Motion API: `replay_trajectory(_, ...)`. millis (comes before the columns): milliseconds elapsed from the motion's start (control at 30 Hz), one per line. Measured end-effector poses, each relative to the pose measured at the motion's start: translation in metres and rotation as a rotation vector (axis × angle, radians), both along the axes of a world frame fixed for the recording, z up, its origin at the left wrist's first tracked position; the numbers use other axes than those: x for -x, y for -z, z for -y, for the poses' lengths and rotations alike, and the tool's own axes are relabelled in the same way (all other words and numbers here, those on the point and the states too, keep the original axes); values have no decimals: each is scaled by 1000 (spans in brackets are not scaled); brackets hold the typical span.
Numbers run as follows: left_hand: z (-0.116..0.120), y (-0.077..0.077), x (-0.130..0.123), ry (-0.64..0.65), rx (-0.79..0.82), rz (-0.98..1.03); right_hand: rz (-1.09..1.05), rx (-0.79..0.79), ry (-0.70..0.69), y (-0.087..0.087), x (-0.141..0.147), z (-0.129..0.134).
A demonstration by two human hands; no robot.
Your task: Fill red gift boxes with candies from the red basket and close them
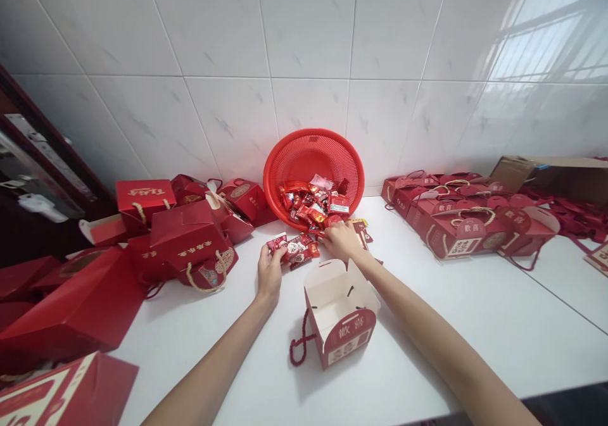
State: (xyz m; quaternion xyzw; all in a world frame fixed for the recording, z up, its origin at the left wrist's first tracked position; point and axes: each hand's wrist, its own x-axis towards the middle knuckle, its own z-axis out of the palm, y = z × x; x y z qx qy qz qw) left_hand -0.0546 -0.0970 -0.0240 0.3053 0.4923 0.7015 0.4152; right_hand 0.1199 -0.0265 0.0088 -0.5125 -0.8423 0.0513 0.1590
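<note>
near the middle of the white tabletop, note the open red box, set between the two forearms, upright, flaps raised, pale lining exposed, with pale characters on the near face. note the dark red cord handle, looping out from the left side. beyond the open red box, locate the left hand, thumb and fingers clamped on a small red packet. just right of this grip, locate a red-and-white packet, flat on the tabletop; cannot tell from this angle any contact with the left fingertips. locate the right hand at the near rim of the red basket, bent downward, with fingers pointing left; cannot tell the closure of the fingertips, nor any item between them. beside the right wrist, note a gold-and-red packet, partly covered. against the tiled wall, observe the red basket tilted, mouth toward the camera, with wrapped sweets heaped in the lower part. at left, identify a cluster of red boxes, several corded, set at mixed angles. at right, identify a close-packed group of maroon boxes, also corded, and, farther right, a brown cardboard carton beside indistinct dark red items.
</note>
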Motion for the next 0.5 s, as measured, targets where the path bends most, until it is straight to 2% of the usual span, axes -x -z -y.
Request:
replay_trajectory(233,1,-1,-3,20,-6,56,-419,127,13,-5,-23,-20)
replay_trajectory(500,-1,2,-2,27,-11,36,-778,274,-100,-7,-22,-21)
